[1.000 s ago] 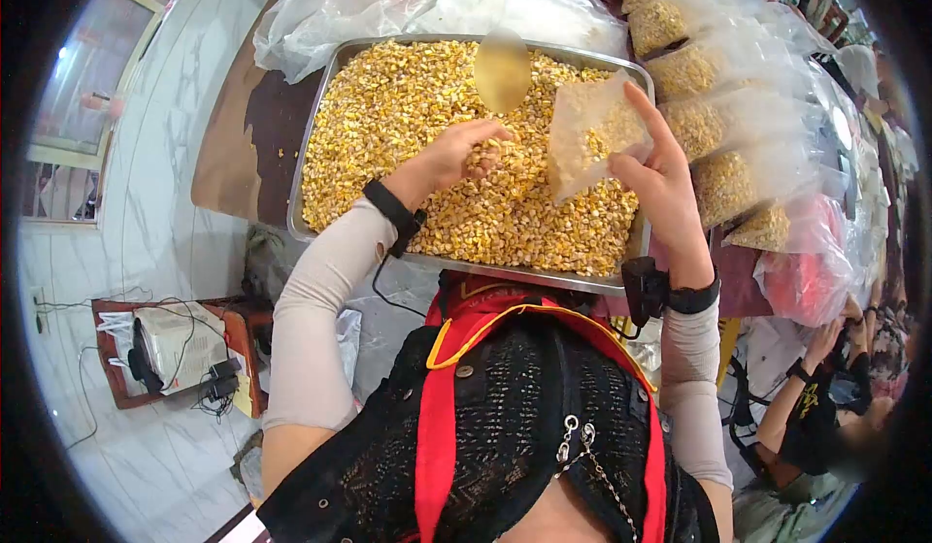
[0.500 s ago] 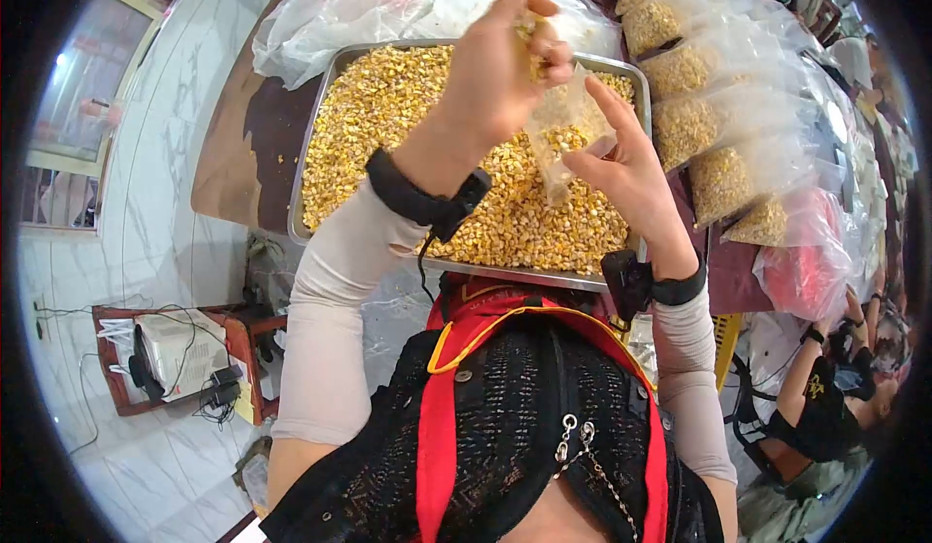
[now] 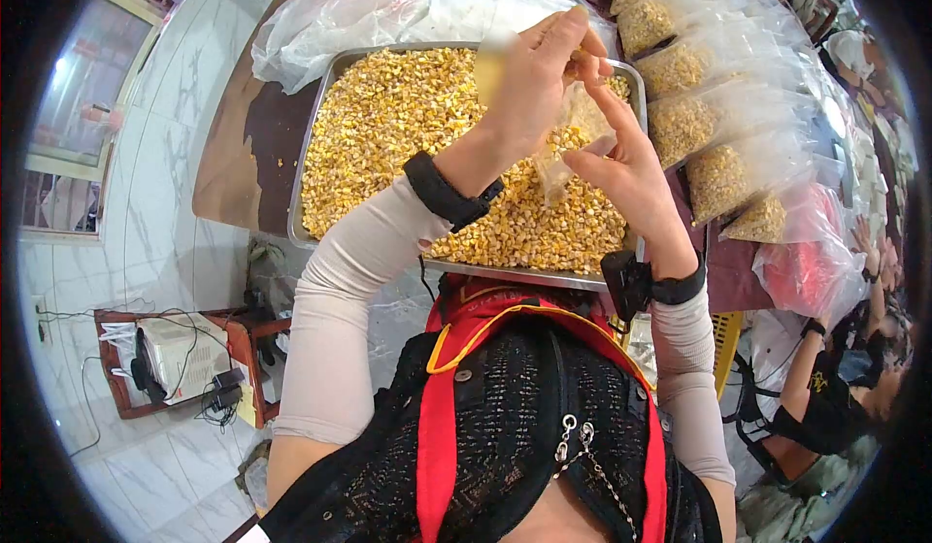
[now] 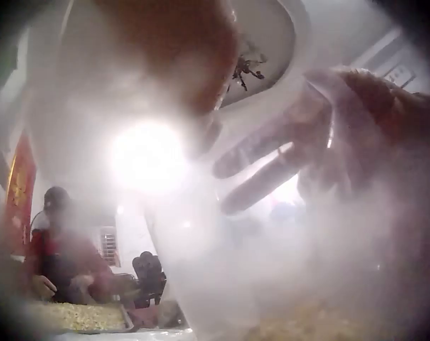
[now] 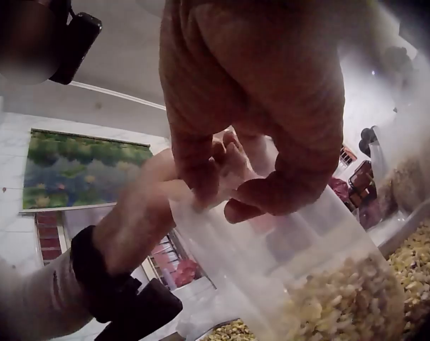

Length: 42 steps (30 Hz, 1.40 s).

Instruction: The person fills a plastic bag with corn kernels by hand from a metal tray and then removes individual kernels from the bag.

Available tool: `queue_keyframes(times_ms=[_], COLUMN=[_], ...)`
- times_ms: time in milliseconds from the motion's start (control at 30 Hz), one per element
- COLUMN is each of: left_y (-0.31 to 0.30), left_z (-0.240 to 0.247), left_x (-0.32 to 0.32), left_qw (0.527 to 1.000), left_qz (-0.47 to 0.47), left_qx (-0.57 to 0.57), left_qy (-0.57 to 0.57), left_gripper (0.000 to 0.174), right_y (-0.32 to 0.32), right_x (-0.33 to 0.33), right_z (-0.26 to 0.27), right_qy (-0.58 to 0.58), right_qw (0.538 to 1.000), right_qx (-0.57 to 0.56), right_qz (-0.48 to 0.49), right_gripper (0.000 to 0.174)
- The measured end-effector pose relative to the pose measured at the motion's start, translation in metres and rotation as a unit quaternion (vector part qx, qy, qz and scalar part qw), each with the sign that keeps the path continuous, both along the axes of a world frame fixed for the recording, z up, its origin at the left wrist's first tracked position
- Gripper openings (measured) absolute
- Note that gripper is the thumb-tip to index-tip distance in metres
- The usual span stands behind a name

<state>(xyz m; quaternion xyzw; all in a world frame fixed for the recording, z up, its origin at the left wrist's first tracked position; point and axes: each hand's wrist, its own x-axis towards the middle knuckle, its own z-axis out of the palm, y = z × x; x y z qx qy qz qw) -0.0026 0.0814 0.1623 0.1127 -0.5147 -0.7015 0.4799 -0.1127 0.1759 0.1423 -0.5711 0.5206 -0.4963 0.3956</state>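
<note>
Head view: the right hand (image 3: 621,169) pinches a clear bag (image 3: 573,140) of corn, its long axis running twelve to six above the tray (image 3: 311,145). The left hand (image 3: 529,77) sits at the bag's mouth, at twelve o'clock, fingers bunched; whether it holds kernels I can't tell. Wrist views: plastic fogs the left one, and no writing reads anywhere.

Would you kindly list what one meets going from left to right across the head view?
In order: low wooden stand with a white device → crumpled clear plastic → left hand → right hand, holding a small clear bag → red plastic bag.
</note>
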Motion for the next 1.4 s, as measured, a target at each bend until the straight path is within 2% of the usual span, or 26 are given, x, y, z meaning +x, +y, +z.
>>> queue_keyframes(times_ms=[167, 233, 267, 333, 400, 433, 467, 533, 567, 633, 667, 733, 833, 867, 900, 933, 967, 1000, 1033, 1067, 1100, 1133, 1233, 1300, 1367, 1400], left_y=[-0.019, -0.030, -0.040, -0.048, -0.053, -0.058, -0.062, -0.036, -0.019, 0.011, 0.010, 0.004, -0.022, -0.028, -0.031, -0.036, -0.042, -0.048, -0.050, -0.052, -0.052, -0.055, -0.036, -0.028, -0.027, -0.030], left_z=[-0.005, -0.013, -0.027, -0.059, -0.100, -0.135, -0.164, -0.179, -0.181, -0.168, -0.166, -0.163, -0.172, -0.169, -0.157, -0.147, -0.141, -0.140, -0.140, -0.139, -0.134, -0.131, -0.100, -0.080, -0.072, -0.070], left_x=[0.017, 0.036, 0.048, 0.063, 0.075, 0.081, 0.085, 0.079, 0.075, 0.069, 0.071, 0.083, 0.106, 0.113, 0.116, 0.118, 0.120, 0.118, 0.122, 0.126, 0.127, 0.129, 0.112, 0.099, 0.088, 0.083], left_qw=[0.998, 0.994, 0.995, 0.962, 0.902, 0.868, 0.812, 0.627, 0.627, 0.591, 0.592, 0.575, 0.572, 0.600, 0.599, 0.701, 0.782, 0.843, 0.843, 0.924, 0.915, 0.902, 0.907, 0.914, 0.918, 0.917], left_qz=[0.001, 0.031, 0.029, 0.113, 0.098, 0.108, 0.115, 0.141, 0.141, 0.119, 0.119, 0.074, 0.119, 0.134, 0.133, 0.143, 0.150, 0.174, 0.174, 0.136, 0.082, 0.052, 0.032, 0.022, -0.024, -0.112], left_qx=[0.023, 0.103, 0.096, 0.142, 0.052, -0.090, -0.229, -0.464, -0.464, -0.542, -0.541, -0.609, -0.547, -0.500, -0.500, -0.364, -0.218, -0.143, -0.144, 0.114, 0.361, 0.416, 0.418, 0.403, 0.396, 0.373], left_qy=[0.050, 0.023, -0.025, -0.202, -0.417, -0.477, -0.525, -0.610, -0.609, -0.585, -0.585, -0.541, -0.600, -0.609, -0.611, -0.597, -0.564, -0.488, -0.488, -0.340, -0.159, -0.102, -0.034, -0.028, 0.024, 0.090], left_gripper=[0.029, 0.028, 0.027, 0.026, 0.026, 0.024, 0.023, 0.019, 0.019, 0.020, 0.020, 0.017, 0.017, 0.016, 0.016, 0.017, 0.018, 0.022, 0.022, 0.021, 0.020, 0.020, 0.020, 0.020, 0.020, 0.018], right_y=[0.000, 0.000, 0.001, 0.003, 0.005, 0.006, 0.006, 0.008, 0.008, 0.008, 0.009, 0.010, 0.011, 0.011, 0.011, 0.012, 0.012, 0.012, 0.012, 0.012, 0.012, 0.012, 0.013, 0.015, 0.016, 0.016], right_x=[-0.001, -0.006, -0.010, -0.016, -0.019, -0.019, -0.019, -0.019, -0.020, -0.020, -0.021, -0.021, -0.020, -0.019, -0.019, -0.019, -0.018, -0.016, -0.014, -0.012, -0.012, -0.012, -0.013, -0.010, -0.008, -0.007], right_z=[0.001, -0.005, -0.005, -0.004, 0.002, 0.003, 0.004, 0.002, 0.001, 0.002, 0.002, 0.002, 0.000, -0.001, -0.001, -0.003, -0.003, -0.003, -0.003, -0.002, -0.003, -0.006, -0.005, -0.006, -0.006, -0.005], right_qy=[-0.005, -0.002, -0.003, -0.027, -0.029, -0.029, -0.038, -0.043, -0.049, -0.040, -0.033, -0.031, -0.051, -0.072, -0.074, -0.070, -0.066, -0.066, -0.073, -0.079, -0.078, -0.079, -0.083, -0.078, -0.077, -0.076], right_qw=[1.000, 1.000, 1.000, 0.999, 0.998, 0.996, 0.995, 0.995, 0.995, 0.995, 0.996, 0.996, 0.996, 0.994, 0.994, 0.994, 0.995, 0.995, 0.994, 0.994, 0.994, 0.994, 0.993, 0.994, 0.995, 0.995], right_qx=[0.028, 0.012, 0.013, 0.038, 0.056, 0.072, 0.083, 0.082, 0.082, 0.078, 0.074, 0.070, 0.068, 0.071, 0.072, 0.073, 0.073, 0.073, 0.068, 0.063, 0.062, 0.064, 0.075, 0.058, 0.059, 0.058], right_qz=[0.008, -0.008, -0.008, -0.026, -0.032, -0.041, -0.047, -0.044, -0.042, -0.042, -0.041, -0.036, -0.031, -0.030, -0.029, -0.030, -0.031, -0.030, -0.032, -0.036, -0.038, -0.038, -0.032, -0.043, -0.040, -0.035], right_gripper=[0.068, 0.066, 0.066, 0.066, 0.066, 0.066, 0.066, 0.066, 0.065, 0.065, 0.065, 0.064, 0.064, 0.064, 0.064, 0.064, 0.064, 0.064, 0.064, 0.064, 0.064, 0.065, 0.067, 0.068, 0.068, 0.068])
